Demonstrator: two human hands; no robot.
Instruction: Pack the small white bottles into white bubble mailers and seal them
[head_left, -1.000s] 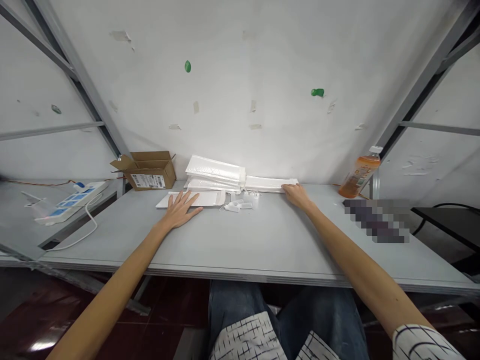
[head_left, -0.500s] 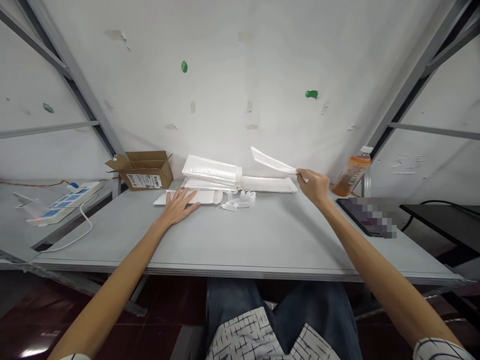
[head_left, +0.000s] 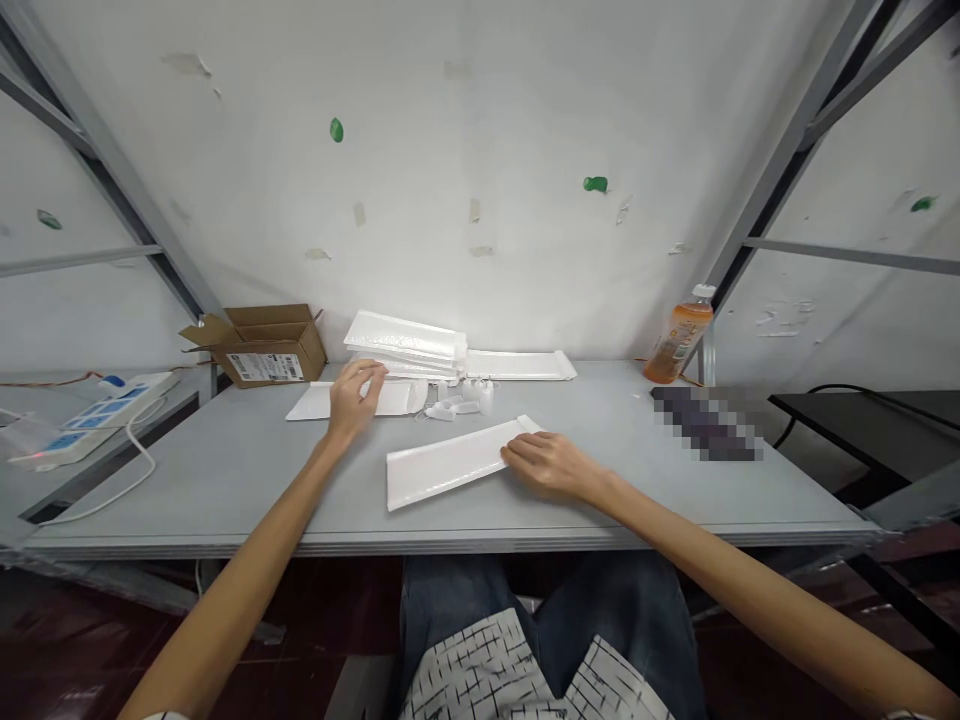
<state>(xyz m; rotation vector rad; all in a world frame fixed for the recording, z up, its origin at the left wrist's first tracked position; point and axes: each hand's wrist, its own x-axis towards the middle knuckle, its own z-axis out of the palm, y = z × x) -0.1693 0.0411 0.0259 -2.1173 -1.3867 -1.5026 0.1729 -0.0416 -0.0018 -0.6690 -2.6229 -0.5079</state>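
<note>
Pressing down on a white padded envelope (head_left: 450, 463), the right hand (head_left: 551, 463) lies flat with fingers spread, nothing clenched; the envelope lies flat on the counter (head_left: 600, 490), front and centre. Further back, the left hand (head_left: 352, 393) curls loosely over another flat envelope (head_left: 307, 403), touching it, grip not closed. Small white parts (head_left: 457, 400) sit just beside, before the envelope stack (head_left: 405, 340).

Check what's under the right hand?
The right hand rests on one end of a flat white padded envelope lying on the grey table. The covered end is hidden.
</note>
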